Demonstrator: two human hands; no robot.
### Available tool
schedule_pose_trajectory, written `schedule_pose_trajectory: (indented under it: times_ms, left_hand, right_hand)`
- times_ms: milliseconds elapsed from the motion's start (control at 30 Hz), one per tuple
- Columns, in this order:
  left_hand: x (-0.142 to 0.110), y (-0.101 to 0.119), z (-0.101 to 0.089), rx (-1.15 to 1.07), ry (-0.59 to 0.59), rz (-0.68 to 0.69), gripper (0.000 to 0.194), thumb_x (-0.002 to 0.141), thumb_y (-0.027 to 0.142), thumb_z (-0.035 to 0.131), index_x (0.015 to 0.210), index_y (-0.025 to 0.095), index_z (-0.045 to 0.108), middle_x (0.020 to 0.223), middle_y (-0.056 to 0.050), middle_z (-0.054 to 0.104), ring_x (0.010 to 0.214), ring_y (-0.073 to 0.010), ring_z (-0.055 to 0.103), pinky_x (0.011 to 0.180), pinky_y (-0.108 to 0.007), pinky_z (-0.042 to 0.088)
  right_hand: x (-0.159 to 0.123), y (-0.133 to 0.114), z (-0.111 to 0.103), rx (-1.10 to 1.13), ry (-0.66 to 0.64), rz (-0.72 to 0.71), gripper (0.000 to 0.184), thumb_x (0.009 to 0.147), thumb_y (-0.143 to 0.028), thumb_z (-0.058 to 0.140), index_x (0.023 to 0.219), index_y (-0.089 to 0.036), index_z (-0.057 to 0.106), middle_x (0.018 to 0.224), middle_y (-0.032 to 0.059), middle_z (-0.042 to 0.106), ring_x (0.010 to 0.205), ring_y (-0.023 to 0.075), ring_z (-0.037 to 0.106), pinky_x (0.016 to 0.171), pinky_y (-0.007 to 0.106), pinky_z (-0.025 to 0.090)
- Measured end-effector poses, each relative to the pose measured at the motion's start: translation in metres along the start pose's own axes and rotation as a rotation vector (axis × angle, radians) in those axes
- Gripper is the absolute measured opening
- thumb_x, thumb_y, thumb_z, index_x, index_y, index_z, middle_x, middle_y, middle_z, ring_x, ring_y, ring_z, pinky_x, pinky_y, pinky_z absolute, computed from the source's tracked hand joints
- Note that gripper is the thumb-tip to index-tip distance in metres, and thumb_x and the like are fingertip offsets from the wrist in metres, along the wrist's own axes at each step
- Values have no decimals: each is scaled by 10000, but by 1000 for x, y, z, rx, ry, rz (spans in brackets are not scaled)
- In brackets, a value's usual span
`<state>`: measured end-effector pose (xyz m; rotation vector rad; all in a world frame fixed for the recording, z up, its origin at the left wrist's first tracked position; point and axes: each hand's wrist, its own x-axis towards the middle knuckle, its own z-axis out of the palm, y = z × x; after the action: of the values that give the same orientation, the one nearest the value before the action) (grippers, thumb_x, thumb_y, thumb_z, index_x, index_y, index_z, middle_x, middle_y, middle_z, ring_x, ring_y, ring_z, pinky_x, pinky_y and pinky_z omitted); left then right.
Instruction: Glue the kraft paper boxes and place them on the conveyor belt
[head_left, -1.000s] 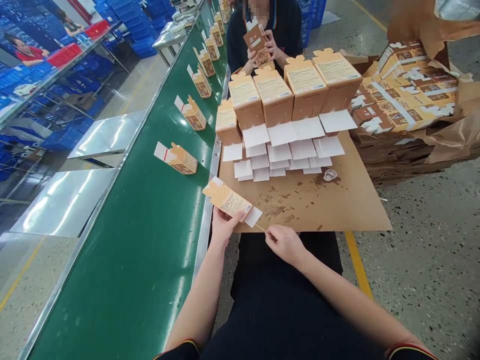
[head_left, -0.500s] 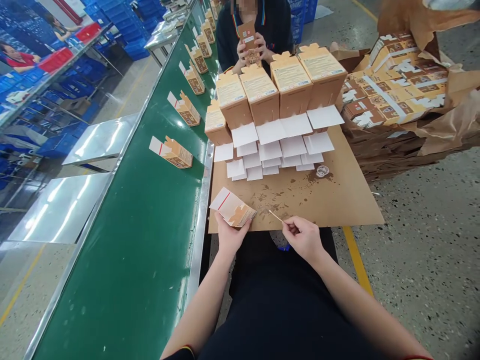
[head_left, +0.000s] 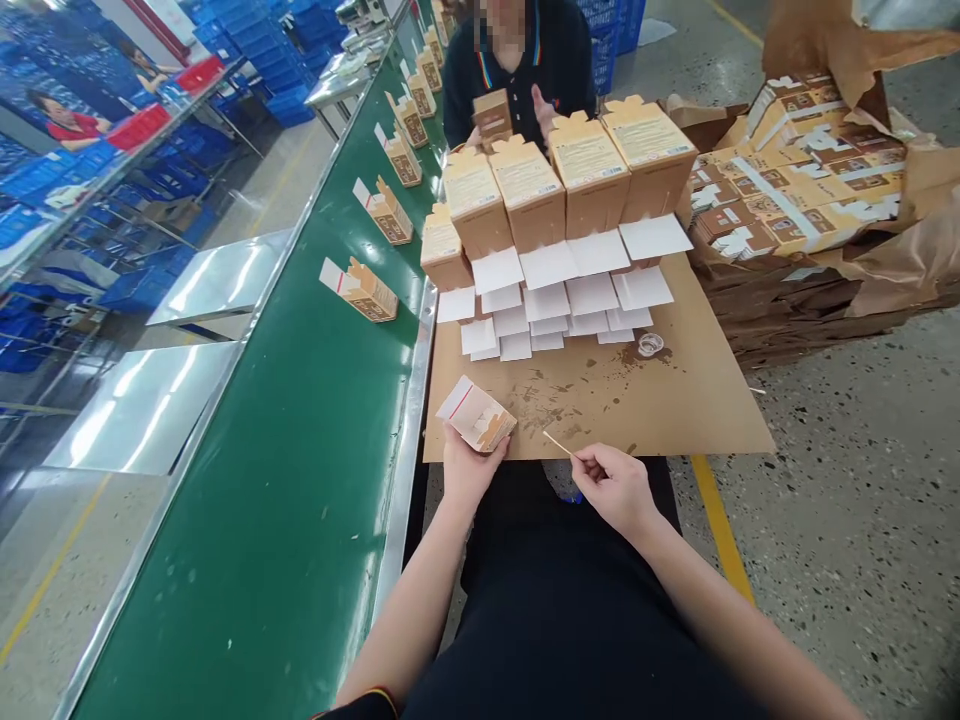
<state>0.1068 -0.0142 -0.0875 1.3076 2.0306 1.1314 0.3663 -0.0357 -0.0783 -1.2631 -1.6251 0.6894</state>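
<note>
My left hand (head_left: 469,470) is wrapped round a small printed carton (head_left: 480,418), its top open and tilted toward me, with a white flap and a red strip showing. Between thumb and fingers of my right hand (head_left: 611,480) is a cotton swab (head_left: 556,443), its tip pointing up and left, apart from the carton. Both hands are over the near edge of a brown cardboard sheet (head_left: 705,400) marked with dark wet spots. A small clear round dish (head_left: 650,345) sits on the sheet beyond my right hand.
Stacked cartons (head_left: 592,190) with white flaps hanging down stand at the back of the sheet. Left runs a green conveyor belt (head_left: 285,480) with a row of open cartons (head_left: 367,292). A co-worker (head_left: 517,70) sits opposite. Bundled flat cartons (head_left: 795,190) lie in torn brown paper at right.
The carton in my left hand has turned from its printed side to show its open top. My right hand has drawn the swab away from the carton, to the right.
</note>
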Motion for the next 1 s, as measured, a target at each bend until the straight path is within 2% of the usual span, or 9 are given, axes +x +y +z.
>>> schedule_pose_trajectory:
  times_ms: [67,200,333,467,600,700,767,900,1000]
  left_hand:
    - [14,-8,-20,-66,119,-17,826,625,456,1046,1200,294,475,1178,-97,756,1116,-363,801,962,-533,677]
    - [58,-33,-88,-163,449,-77,903,581,425,1082,1165,308,403,1255,-67,713,1194,-332,771,1092,-592,637]
    - [93,-57,-138,-159,492,-165,903,545,296,1065,1125,307,372,1233,-64,709,1197,-318,774,1145,-580,603]
    - [91,-73,-142,-107,558,-200,948,513,253,1039,1199,292,387,1283,-92,663,1315,-348,708,1245,-641,501]
    - [64,-74,-130,-43,843,128,772,657,336,933,1251,274,444,1346,-112,556,1412,-351,613,1290,-636,439]
    - [69,-44,-121,-106,808,417,582,728,386,868,1169,268,507,1247,-82,549,1284,-324,664,1197,-601,525]
    - [100,-4,-112,-265,691,462,500,776,438,837,1147,268,548,1205,-75,588,1232,-299,687,1146,-546,561]
    - [210,97,-85,-569,282,141,433,882,618,736,1114,264,642,1141,-92,692,1141,-279,736,1002,-443,600]
    - [281,159,-59,-518,45,-19,559,842,757,760,1045,242,685,1046,-114,725,1060,-303,746,872,-417,606]
  right_hand:
    - [0,1,-4,-3,16,0,256,1012,-241,645,757,-250,661,628,-16,643,522,139,597,543,255,545]
    - [3,5,-15,-21,59,41,252,1005,-276,672,755,-250,689,616,-16,647,505,138,599,542,249,554]
    - [14,9,-18,-2,58,79,267,996,-336,694,744,-250,711,598,-15,650,488,140,599,526,248,552]
    - [25,8,-26,-28,79,109,321,995,-430,706,732,-247,730,594,0,665,496,149,618,534,257,562]
    - [19,13,-50,-111,193,158,391,993,-547,709,741,-251,754,610,16,690,502,167,639,538,280,576]
    - [10,18,-67,-153,241,210,440,984,-631,710,757,-259,767,614,19,695,499,182,647,528,299,581]
    - [8,20,-73,-164,248,239,465,973,-667,716,757,-258,767,599,16,680,488,182,637,523,303,581]
    - [17,17,-71,-133,274,229,473,945,-680,746,747,-251,766,588,12,670,482,180,633,515,299,583]
    - [23,12,-65,-117,280,205,443,959,-641,742,748,-253,770,605,15,688,499,182,642,527,298,587]
